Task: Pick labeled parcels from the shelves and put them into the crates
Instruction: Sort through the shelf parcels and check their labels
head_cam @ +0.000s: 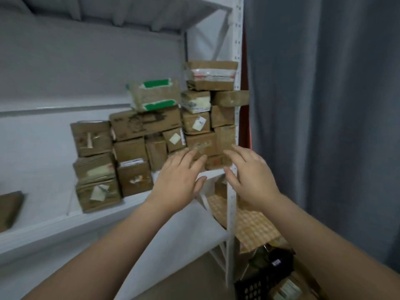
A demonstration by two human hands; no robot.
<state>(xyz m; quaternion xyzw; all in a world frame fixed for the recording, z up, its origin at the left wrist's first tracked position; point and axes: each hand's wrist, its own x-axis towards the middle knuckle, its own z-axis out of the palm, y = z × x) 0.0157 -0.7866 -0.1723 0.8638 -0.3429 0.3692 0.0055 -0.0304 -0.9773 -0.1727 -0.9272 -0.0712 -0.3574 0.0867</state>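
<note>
Several brown cardboard parcels (151, 135), many with white labels, are stacked at the right end of a white shelf (54, 221). One parcel with green tape (154, 95) lies on top of the stack. My left hand (177, 180) and my right hand (251, 176) reach out side by side in front of the low right parcels (216, 148), fingers spread and holding nothing. Whether the fingertips touch the boxes is unclear. A black crate (259, 284) with parcels inside sits on the floor at the lower right.
A white perforated shelf post (232, 202) stands just between my right hand and the stack. A grey curtain (324, 105) hangs on the right. Another brown parcel (9, 208) lies at the shelf's far left. A patterned box (253, 224) sits below the shelf.
</note>
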